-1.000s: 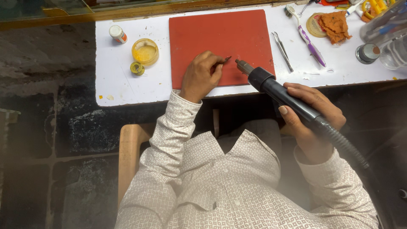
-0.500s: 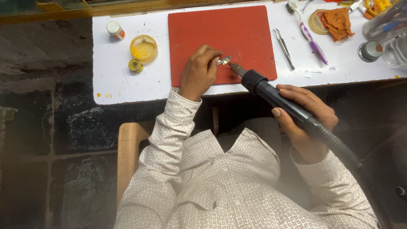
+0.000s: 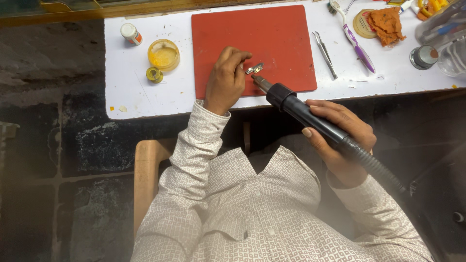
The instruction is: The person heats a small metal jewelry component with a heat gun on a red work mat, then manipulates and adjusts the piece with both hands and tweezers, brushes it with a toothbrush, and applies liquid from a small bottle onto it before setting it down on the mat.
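1. a small shiny metal piece (image 3: 254, 68) is pinched between the fingers (image 3: 241, 62) of the left hand (image 3: 226, 80), which are closed on its left end; it is held just above the lower part of the red mat (image 3: 252, 34)
2. a black rotary handpiece (image 3: 310, 120) with a ribbed hose is gripped by the right hand (image 3: 340, 140), the fingers wrapped fully round the barrel; its tip (image 3: 257, 79) is set just below the metal piece, touching or very nearly so, which cannot be told for certain
3. the work is judged to be under way: the piece is presented to the tip, but no finished or unfinished surface can be made out at this size, so how much is left cannot be told
4. on the white desk (image 3: 126, 97) to the left of the mat, a small white bottle (image 3: 131, 34), a round dish of yellow stuff (image 3: 163, 54) and a small yellow roll (image 3: 154, 74) are seen, all untouched
5. to the right of the mat, tweezers (image 3: 324, 54) and a purple toothbrush (image 3: 354, 39) are laid, well apart from both hands; an orange cloth (image 3: 386, 23) on a round lid is seen beyond them
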